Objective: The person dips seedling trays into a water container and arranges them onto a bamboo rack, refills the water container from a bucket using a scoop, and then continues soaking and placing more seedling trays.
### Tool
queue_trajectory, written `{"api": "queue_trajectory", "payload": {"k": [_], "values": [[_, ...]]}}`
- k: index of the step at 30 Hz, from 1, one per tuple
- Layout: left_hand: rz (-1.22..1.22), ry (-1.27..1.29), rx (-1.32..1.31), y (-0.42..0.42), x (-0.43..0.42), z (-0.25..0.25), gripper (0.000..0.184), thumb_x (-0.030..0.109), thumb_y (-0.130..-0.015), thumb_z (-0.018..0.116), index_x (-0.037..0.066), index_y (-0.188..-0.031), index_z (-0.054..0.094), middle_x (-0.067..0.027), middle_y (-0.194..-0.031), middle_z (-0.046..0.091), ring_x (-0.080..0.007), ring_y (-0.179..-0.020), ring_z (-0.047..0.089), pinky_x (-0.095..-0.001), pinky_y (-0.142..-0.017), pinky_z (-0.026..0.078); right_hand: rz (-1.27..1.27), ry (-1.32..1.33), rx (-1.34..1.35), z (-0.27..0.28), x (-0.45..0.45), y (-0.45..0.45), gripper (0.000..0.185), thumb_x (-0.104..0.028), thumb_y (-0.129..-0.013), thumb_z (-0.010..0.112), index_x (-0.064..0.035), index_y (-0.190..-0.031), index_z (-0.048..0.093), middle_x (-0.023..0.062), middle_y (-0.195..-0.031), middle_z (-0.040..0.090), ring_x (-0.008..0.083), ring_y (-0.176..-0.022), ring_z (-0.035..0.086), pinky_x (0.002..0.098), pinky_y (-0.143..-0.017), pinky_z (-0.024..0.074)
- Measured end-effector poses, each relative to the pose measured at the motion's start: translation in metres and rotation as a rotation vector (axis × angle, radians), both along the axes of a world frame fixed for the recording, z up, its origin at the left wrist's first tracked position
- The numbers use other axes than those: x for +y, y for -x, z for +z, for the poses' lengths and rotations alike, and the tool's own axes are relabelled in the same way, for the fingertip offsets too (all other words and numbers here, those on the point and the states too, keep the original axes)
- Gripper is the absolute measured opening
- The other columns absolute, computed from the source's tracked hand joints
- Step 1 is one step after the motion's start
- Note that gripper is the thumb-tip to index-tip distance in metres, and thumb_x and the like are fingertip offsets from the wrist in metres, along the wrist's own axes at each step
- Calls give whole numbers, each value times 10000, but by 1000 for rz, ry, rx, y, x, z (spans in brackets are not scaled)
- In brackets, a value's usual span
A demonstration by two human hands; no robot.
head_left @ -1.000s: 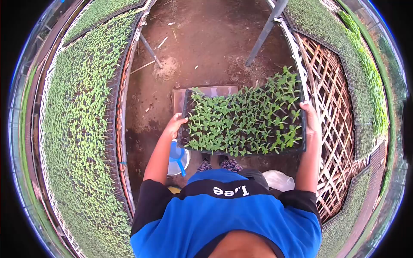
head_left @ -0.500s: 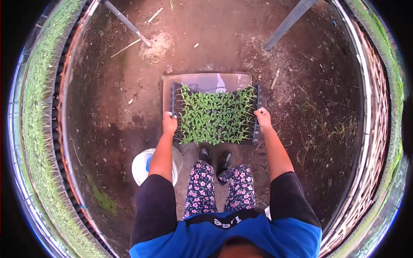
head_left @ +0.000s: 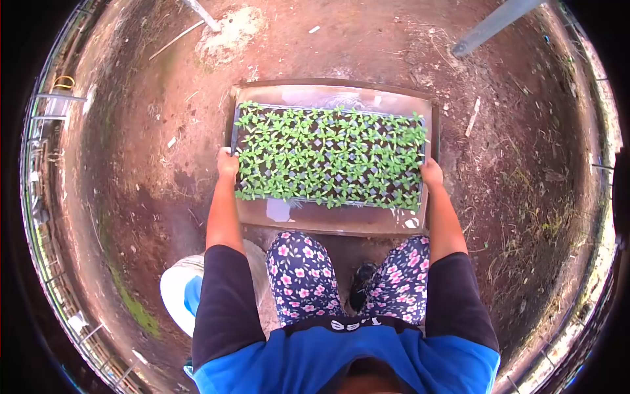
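A black seedling tray (head_left: 233, 141) full of small green seedlings (head_left: 328, 157) lies level between my two hands. My left hand (head_left: 228, 163) grips its left end, and my right hand (head_left: 430, 172) grips its right end. Beneath it is a wide, shallow basin (head_left: 335, 220) holding brownish water with bright reflections. The tray sits within the basin's rim; how deep it is in the water I cannot tell. My fingertips are partly hidden behind the tray's ends.
A white bucket (head_left: 177, 282) with something blue in it stands by my left leg. Two posts rise from the bare soil ahead, a pale one (head_left: 202, 14) at left and a grey one (head_left: 492, 29) at right. Sticks and dry plant bits litter the ground.
The tray has gone from being tilted above the basin to lying level within it, lower down. My body has bent closer to the ground, with both hands still on the tray.
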State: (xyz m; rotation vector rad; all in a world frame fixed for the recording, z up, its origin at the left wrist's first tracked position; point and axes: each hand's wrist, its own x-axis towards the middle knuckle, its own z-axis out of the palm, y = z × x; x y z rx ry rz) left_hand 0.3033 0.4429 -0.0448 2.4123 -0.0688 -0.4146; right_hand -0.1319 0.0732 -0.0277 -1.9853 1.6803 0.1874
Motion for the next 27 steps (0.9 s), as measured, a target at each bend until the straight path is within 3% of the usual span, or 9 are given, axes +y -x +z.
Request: {"api": "queue_trajectory", "payload": {"k": [1, 4, 7, 10, 14, 19, 23, 27], "values": [[33, -54, 67, 1, -2, 2, 143, 94, -709, 588, 74, -824, 506, -72, -742, 562, -183, -693, 536, -301, -661, 410, 16, -5, 43, -13, -2, 5, 207, -254, -695, 522, -80, -806, 532, 187, -851, 575, 357, -834, 539, 409, -728, 416], [20, -216, 24, -1, 0, -9, 195, 208, -728, 558, 79, -872, 533, -134, -845, 587, -271, -816, 560, -351, -730, 412, 6, 94, -14, -44, -3, 22, 165, -207, -701, 516, -52, -754, 538, 146, -626, 552, 316, -625, 558, 375, -619, 440], [-19, -206, 62, -2, 10, -23, 293, 176, -730, 510, 88, -1008, 536, -167, -949, 571, -292, -927, 533, -348, -790, 402, -103, -192, -190, -58, -8, 38, 143, -190, -703, 515, -63, -746, 564, 118, -650, 582, 281, -638, 584, 363, -611, 447], [-42, -235, -61, -1, 21, -30, 327, 138, -725, 486, 88, -1046, 516, -160, -952, 572, -289, -926, 532, -346, -807, 401, -10, -53, -45, -75, -17, 61, 145, -180, -699, 533, -85, -788, 596, 109, -724, 611, 252, -705, 599, 345, -643, 453], [10, -241, -30, 8, 18, 5, 311, 161, -741, 475, 101, -1043, 518, -145, -942, 577, -284, -894, 545, -354, -772, 417, 18, -29, 124, -15, -5, 47, 260, -194, -702, 534, -148, -950, 595, 145, -921, 587, 294, -899, 550, 370, -781, 423], [-19, -101, -19, -23, 47, -47, 294, 194, -759, 458, 114, -1035, 523, -146, -903, 587, -279, -855, 560, -353, -742, 429, -2, 5, 179, 12, 9, 39, 275, -213, -721, 476, -161, -968, 586, 162, -964, 565, 310, -926, 534, 383, -801, 417], [-25, -56, -26, -17, 42, -29, 295, 224, -779, 470, 83, -1029, 541, -127, -921, 593, -234, -857, 565, -316, -755, 420, 10, 0, 124, -12, 12, 43, 265, -188, -715, 510, -121, -958, 589, 138, -930, 584, 282, -904, 547, 352, -788, 426], [39, 19, 117, -14, 37, -17, 374, 347, -818, 464, 33, -1006, 539, -129, -928, 579, -210, -845, 537, -317, -749, 398, 38, -20, 29, -28, 14, 44, 257, -188, -722, 463, -155, -944, 588, 153, -947, 568, 309, -912, 533, 381, -782, 424]]}}
